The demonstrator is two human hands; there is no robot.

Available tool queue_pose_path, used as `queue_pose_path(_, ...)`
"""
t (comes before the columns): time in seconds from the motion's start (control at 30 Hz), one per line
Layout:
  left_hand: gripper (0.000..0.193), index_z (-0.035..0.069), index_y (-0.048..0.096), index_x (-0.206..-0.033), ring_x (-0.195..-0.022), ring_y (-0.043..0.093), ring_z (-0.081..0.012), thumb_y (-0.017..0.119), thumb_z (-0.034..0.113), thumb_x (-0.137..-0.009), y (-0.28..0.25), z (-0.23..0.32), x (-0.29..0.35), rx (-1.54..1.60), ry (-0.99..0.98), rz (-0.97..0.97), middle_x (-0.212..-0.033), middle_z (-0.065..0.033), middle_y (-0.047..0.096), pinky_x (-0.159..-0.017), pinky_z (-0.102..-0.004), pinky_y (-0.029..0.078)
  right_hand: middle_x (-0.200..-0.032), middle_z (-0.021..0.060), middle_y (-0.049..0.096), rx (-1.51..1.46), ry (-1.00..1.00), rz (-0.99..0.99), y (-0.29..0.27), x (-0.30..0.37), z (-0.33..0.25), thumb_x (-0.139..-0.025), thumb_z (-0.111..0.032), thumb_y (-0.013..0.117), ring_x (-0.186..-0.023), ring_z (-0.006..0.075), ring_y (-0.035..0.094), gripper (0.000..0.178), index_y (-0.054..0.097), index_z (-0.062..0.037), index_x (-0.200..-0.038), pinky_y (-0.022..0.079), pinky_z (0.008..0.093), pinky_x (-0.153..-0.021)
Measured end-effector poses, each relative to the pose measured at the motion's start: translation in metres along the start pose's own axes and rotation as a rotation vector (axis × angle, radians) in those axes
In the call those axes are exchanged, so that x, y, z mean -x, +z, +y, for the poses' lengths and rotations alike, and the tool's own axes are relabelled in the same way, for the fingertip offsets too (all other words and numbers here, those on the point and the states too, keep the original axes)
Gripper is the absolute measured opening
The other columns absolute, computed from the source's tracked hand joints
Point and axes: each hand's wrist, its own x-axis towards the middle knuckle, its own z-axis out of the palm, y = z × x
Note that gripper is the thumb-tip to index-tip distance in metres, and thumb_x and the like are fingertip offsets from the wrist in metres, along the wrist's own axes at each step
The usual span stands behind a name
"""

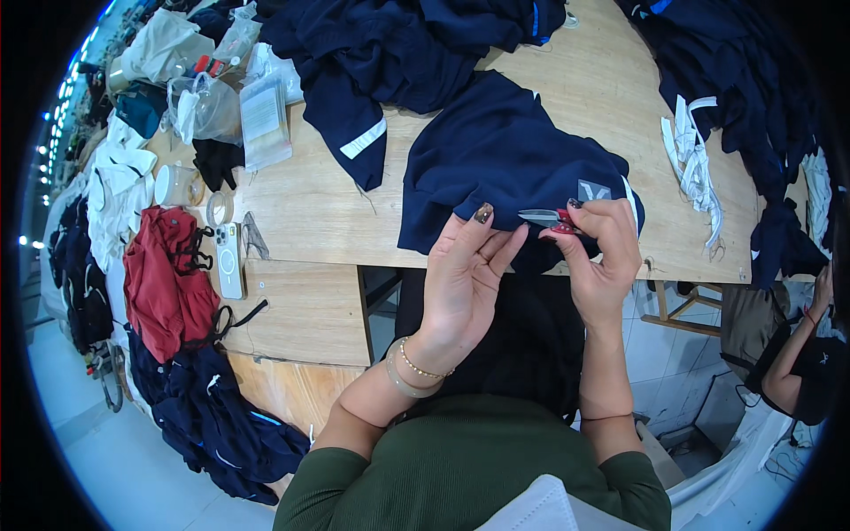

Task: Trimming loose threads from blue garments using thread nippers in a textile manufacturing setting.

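Pale wooden boards make up the worktable (310, 212), on which a navy garment (505, 159) is spread near the front edge, with a folded hem hanging just over it. That hem is pinched by the left hand (465, 274), the thumb pressed on the cloth and the other fingers held together behind it. Small thread snips (547, 217) with red handles are clamped in the right hand (602, 252), fingers curled shut around them, the blades pointed left toward the pinched fold and just beside the left fingertips. More navy clothing (390, 44) is heaped at the far side. A white phone (229, 259) is laid by a red garment (164, 283) on the left, and white strips (695, 164) are piled to the right
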Motion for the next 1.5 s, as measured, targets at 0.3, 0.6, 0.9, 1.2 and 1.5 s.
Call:
queue_pose_path(0.3, 0.016, 0.004, 0.055, -0.112, -0.095, 0.065, -0.0137, 0.053, 0.011, -0.098, -0.001, 0.000, 0.001, -0.015, 0.004, -0.017, -0.103, -0.0050, 0.065, -0.097, -0.0332, 0.053, -0.083, 0.0098, 0.060, 0.051, -0.077, -0.017, 0.003, -0.004, -0.004, -0.066, -0.004, 0.080, -0.071, 0.0230, 0.054, 0.026, 0.065, 0.0008, -0.086, 0.043, 0.0299, -0.060)
queue_pose_path(0.6, 0.016, 0.006, 0.055, -0.113, -0.096, 0.065, -0.0124, 0.051, 0.008, -0.098, -0.006, -0.004, -0.001, 0.037, 0.076, -0.095, -0.106, -0.0027, 0.064, -0.100, -0.0363, 0.051, -0.075, 0.0017, 0.054, -0.766, 0.685, -0.049, -0.001, 0.006, -0.013, -0.099, -0.013, 0.052, -0.065, 0.0066, 0.051, 0.013, 0.055, -0.0001, -0.101, 0.042, 0.0197, -0.058)
queue_pose_path(0.9, 0.019, 0.006, 0.053, -0.116, -0.105, 0.063, -0.0166, 0.050, 0.010, -0.098, -0.004, -0.002, 0.001, 0.040, 0.069, -0.117, -0.111, -0.0067, 0.063, -0.097, -0.0333, 0.050, -0.075, 0.0032, 0.059, -0.791, 0.765, -0.170, 0.003, 0.021, -0.050, -0.098, -0.010, 0.052, -0.063, 0.0057, 0.054, 0.012, 0.053, 0.0004, -0.102, 0.041, 0.0184, -0.055)
queue_pose_path(1.2, 0.021, 0.006, 0.051, -0.118, -0.106, 0.063, -0.0180, 0.050, 0.011, -0.098, -0.003, -0.002, 0.003, 0.028, 0.060, -0.113, -0.113, -0.0083, 0.063, -0.096, -0.0328, 0.050, -0.073, 0.0023, 0.059, -0.779, 0.740, -0.143, 0.005, 0.020, -0.049, -0.098, -0.010, 0.053, -0.061, 0.0044, 0.053, 0.010, 0.054, 0.0003, -0.100, 0.040, 0.0177, -0.053)
queue_pose_path(1.5, 0.021, 0.005, 0.052, -0.118, -0.104, 0.063, -0.0177, 0.050, 0.011, -0.098, -0.005, -0.002, 0.003, 0.031, 0.063, -0.117, -0.113, -0.0081, 0.063, -0.096, -0.0330, 0.050, -0.079, 0.0047, 0.059, -0.753, 0.729, -0.162, 0.006, 0.020, -0.050, -0.098, -0.011, 0.052, -0.060, 0.0086, 0.055, 0.012, 0.053, 0.0007, -0.100, 0.041, 0.0205, -0.052)
